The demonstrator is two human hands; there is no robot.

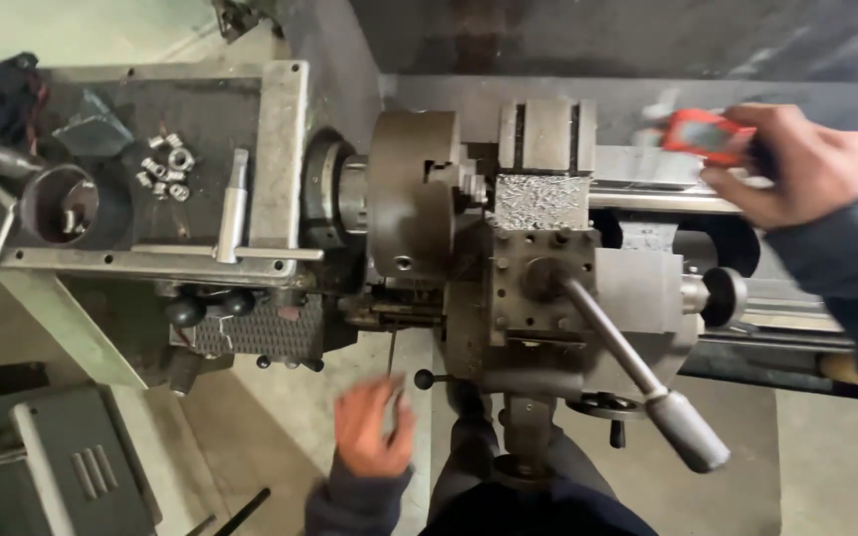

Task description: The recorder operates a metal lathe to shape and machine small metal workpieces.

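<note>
Concrete shop floor [300,427], pale and dusty, seen from straight above a small metal lathe [508,258]. Grey cabinet [62,467] sits lower left.

Biggest item is the headstock top tray [280,129], holding a dark cup [57,203], a loose pile of nuts [163,164] and a tapered steel shank [233,203]. Right of that is the chuck [411,203], jaws facing the tool post [538,248]. A long clamp lever [638,372] runs down-right off the post to a knurled grip. Bed ways [667,194] continue right.

Your right hand [796,164] is up over the bed ways, fingers curled round a small red-orange handheld device [707,134]; looks like a measuring tool, too blurred to say which. Grip is closed on it, wrist cocked in from the right, sleeve trailing off frame.

Your left hand [374,427] is low, below the carriage, just under a small black knob [423,378]. Fingers spread, holding nothing, motion-blurred, not touching the knob as far as I can tell.

My read: steady the red device against the ways before reading it, pinch lighter so it sits square. Keep the left hand and both sleeves well off the chuck. Mind the lever, it sticks out toward your body.
</note>
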